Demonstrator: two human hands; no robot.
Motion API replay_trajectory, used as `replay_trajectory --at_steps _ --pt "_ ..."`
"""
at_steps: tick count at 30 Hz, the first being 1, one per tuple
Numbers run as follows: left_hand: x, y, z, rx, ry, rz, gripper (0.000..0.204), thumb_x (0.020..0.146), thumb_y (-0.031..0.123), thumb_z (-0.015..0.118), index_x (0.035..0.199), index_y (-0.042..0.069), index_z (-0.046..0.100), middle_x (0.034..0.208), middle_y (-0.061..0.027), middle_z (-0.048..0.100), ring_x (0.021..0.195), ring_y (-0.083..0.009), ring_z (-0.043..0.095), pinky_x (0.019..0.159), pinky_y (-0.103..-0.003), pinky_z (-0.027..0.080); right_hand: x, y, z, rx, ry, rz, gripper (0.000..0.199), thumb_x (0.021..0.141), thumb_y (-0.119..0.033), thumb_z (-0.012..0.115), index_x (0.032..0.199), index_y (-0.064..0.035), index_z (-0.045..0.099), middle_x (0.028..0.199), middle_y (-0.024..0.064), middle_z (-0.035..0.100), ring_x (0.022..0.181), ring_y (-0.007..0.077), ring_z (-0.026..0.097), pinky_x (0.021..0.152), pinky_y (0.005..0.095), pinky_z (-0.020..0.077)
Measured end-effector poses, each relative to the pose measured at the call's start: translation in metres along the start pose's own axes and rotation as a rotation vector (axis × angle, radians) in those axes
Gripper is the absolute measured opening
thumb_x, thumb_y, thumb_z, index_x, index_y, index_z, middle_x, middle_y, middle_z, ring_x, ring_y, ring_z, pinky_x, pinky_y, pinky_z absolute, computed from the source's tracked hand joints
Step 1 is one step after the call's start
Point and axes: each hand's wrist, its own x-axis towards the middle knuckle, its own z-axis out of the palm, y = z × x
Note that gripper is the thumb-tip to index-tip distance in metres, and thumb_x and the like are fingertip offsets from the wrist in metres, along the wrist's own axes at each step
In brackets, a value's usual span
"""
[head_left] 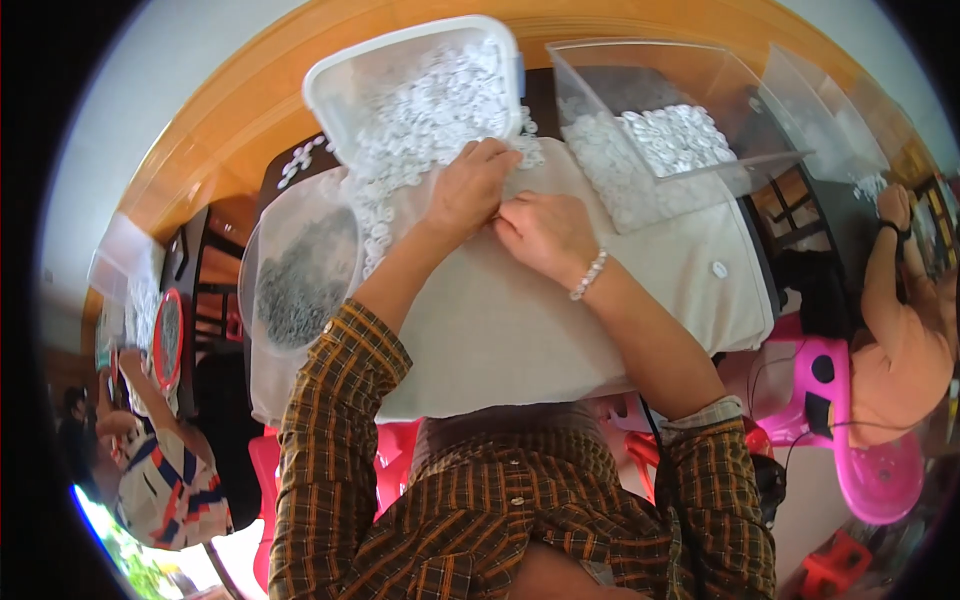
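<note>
Over the cloth-covered table point(480, 340), my left hand point(468, 190) and my right hand point(548, 232) meet with fingertips pinched together. Whatever sits between the fingers is too small or hidden to name. Just beyond them, a white plastic tub point(325, 95) lies tipped toward me. Small white plastic pieces point(440, 110) fill it and spill onto the cloth beside my left wrist. Left of my left forearm rests a clear round container point(250, 265) with a heap of small grey pieces point(300, 285). One single white piece point(719, 269) lies on the cloth at the right.
A clear rectangular bin point(690, 175) holding many white pieces stands at the back right, with another clear bin point(815, 100) beyond it. People sit at both sides, one in an orange top point(905, 375) near a pink chair point(860, 440). A red-rimmed tray point(168, 340) is at far left.
</note>
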Motion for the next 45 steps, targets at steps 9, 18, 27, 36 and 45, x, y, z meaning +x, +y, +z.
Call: replay_trajectory --at_steps 9,18,27,36,45 --pt "-0.011 -0.008 -0.006 0.162 -0.081 0.118 0.017 0.072 0.005 0.054 0.089 0.008 0.057 0.088 -0.0095 0.054 0.086 -0.0302 0.056 0.070 -0.039 0.047 0.001 0.004 0.017 0.008 -0.014 0.007 0.018 0.070 -0.022 0.059 0.056 -0.0115 0.060 0.060 0.0089 0.060 0.057 0.0285 0.060 0.052 0.0421 0.0454" --pt "-0.032 0.007 -0.028 0.178 -0.042 0.077 0.019 0.077 -0.002 0.054 0.093 0.006 0.059 0.085 -0.0098 0.056 0.077 -0.0276 0.058 0.061 -0.036 0.047 -0.001 -0.001 0.002 0.067 -0.064 0.042 0.015 0.068 -0.019 0.059 0.060 -0.0086 0.065 0.065 0.0134 0.064 0.061 0.0310 0.062 0.055 0.0432 0.0457" --pt "-0.059 0.039 -0.042 -0.899 0.126 -0.607 0.018 0.087 0.002 0.055 0.103 -0.001 0.062 0.086 -0.0024 0.062 0.073 -0.0077 0.055 0.063 -0.021 0.042 -0.001 -0.012 -0.001 0.371 -0.004 0.227 0.017 0.073 -0.021 0.057 0.064 -0.0094 0.066 0.067 0.0142 0.064 0.064 0.0333 0.063 0.060 0.0436 0.0480" --pt "-0.062 0.044 -0.045 -1.036 0.187 -0.711 0.011 0.087 0.002 0.055 0.096 0.001 0.062 0.083 -0.0041 0.062 0.072 -0.0111 0.057 0.064 -0.024 0.045 0.006 -0.011 0.003 0.679 0.099 0.270 0.017 0.073 -0.022 0.059 0.066 -0.0075 0.064 0.062 0.0107 0.062 0.057 0.0263 0.061 0.053 0.0374 0.0464" --pt "-0.062 0.037 -0.050 -1.407 0.153 -0.874 0.013 0.085 0.001 0.058 0.096 -0.001 0.063 0.084 -0.0087 0.065 0.071 -0.0152 0.061 0.062 -0.025 0.048 0.008 -0.015 -0.009 0.384 0.189 -0.075 0.003 0.075 -0.006 0.065 0.076 -0.0069 0.062 0.066 0.0066 0.060 0.056 0.0199 0.060 0.050 0.0290 0.0463"
